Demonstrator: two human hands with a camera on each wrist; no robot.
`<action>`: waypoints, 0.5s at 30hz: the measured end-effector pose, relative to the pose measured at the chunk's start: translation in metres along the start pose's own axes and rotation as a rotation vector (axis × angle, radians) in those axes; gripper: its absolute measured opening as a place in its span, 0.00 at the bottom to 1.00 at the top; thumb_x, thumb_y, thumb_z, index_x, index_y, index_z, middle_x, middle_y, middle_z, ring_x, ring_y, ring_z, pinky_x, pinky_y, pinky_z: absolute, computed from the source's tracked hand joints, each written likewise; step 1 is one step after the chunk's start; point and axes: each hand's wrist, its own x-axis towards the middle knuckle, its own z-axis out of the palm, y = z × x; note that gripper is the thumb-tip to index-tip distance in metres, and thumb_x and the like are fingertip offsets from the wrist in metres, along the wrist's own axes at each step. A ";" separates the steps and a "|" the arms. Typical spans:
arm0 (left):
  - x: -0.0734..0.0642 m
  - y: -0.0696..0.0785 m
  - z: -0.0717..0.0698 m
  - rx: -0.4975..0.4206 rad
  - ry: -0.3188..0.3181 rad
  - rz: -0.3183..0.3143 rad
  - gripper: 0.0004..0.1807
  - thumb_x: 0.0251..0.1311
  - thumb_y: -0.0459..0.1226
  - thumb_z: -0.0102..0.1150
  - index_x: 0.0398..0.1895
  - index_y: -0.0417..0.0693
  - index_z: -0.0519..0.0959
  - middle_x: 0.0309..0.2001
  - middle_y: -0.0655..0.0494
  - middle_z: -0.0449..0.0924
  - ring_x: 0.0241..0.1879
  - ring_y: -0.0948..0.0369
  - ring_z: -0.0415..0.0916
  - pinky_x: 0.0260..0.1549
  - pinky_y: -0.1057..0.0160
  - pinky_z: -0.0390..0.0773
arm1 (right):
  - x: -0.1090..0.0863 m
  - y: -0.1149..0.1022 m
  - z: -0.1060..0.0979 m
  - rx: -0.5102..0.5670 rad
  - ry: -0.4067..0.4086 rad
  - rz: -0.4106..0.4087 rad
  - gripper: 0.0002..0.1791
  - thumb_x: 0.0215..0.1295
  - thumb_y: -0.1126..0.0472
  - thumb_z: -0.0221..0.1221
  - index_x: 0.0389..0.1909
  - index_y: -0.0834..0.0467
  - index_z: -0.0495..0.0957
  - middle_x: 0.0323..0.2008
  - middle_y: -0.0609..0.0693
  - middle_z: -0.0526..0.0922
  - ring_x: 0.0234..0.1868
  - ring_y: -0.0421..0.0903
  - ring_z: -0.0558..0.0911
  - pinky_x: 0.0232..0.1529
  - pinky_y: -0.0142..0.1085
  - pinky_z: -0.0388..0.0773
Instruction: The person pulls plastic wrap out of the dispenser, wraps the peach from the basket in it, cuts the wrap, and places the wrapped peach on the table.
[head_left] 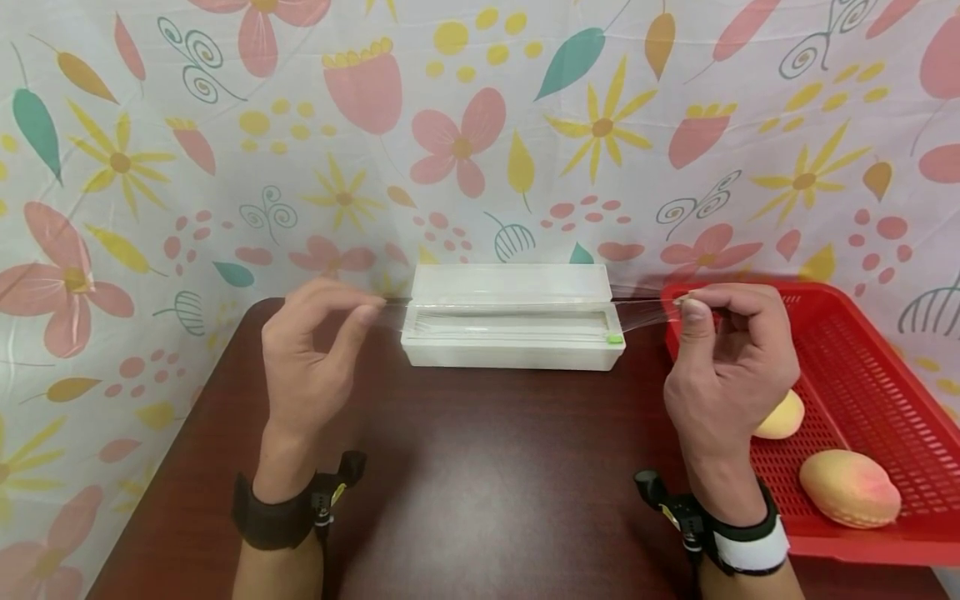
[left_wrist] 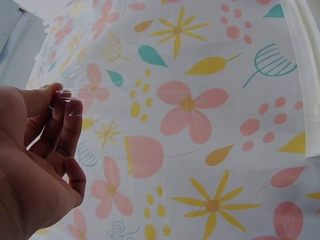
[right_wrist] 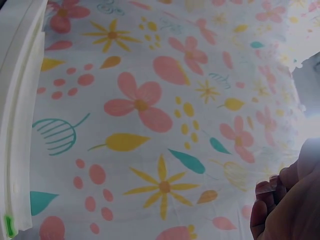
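Observation:
A white plastic-wrap dispenser box [head_left: 512, 357] stands on the table with its lid [head_left: 512, 282] raised; a small green slider [head_left: 615, 339] sits at its front right corner. Clear plastic wrap [head_left: 641, 312] stretches out past both ends of the box. To the left, my left hand [head_left: 311, 358] pinches one edge of the film between thumb and forefinger. My right hand [head_left: 727, 367] pinches the opposite edge, its other fingers curled in. In the left wrist view, a shiny bit of film shows at the fingertips [left_wrist: 75, 105].
A red plastic basket [head_left: 862, 392] stands at the right, holding a peach-like fruit [head_left: 850, 489] and another [head_left: 782, 415] partly behind my right hand. A flower-patterned curtain [head_left: 480, 125] hangs behind the dark brown table [head_left: 487, 467].

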 end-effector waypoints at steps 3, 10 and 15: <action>0.002 0.005 0.000 -0.007 0.003 0.002 0.03 0.64 0.27 0.69 0.35 0.32 0.88 0.32 0.43 0.86 0.40 0.60 0.82 0.51 0.59 0.75 | 0.000 -0.001 0.000 0.014 0.008 -0.005 0.12 0.66 0.74 0.65 0.37 0.83 0.77 0.38 0.59 0.83 0.38 0.47 0.82 0.40 0.32 0.75; 0.000 0.005 -0.001 -0.008 0.015 0.008 0.06 0.66 0.31 0.70 0.35 0.34 0.89 0.33 0.42 0.87 0.40 0.61 0.82 0.49 0.61 0.73 | 0.000 -0.004 -0.001 0.003 0.009 -0.004 0.12 0.66 0.73 0.65 0.38 0.82 0.77 0.39 0.59 0.84 0.40 0.48 0.82 0.40 0.32 0.75; -0.002 0.005 -0.001 -0.008 0.030 0.017 0.11 0.68 0.37 0.71 0.34 0.34 0.89 0.32 0.43 0.87 0.39 0.62 0.82 0.46 0.63 0.69 | 0.000 -0.007 -0.004 0.003 0.011 -0.008 0.12 0.66 0.73 0.65 0.38 0.82 0.77 0.39 0.58 0.85 0.41 0.48 0.83 0.42 0.33 0.77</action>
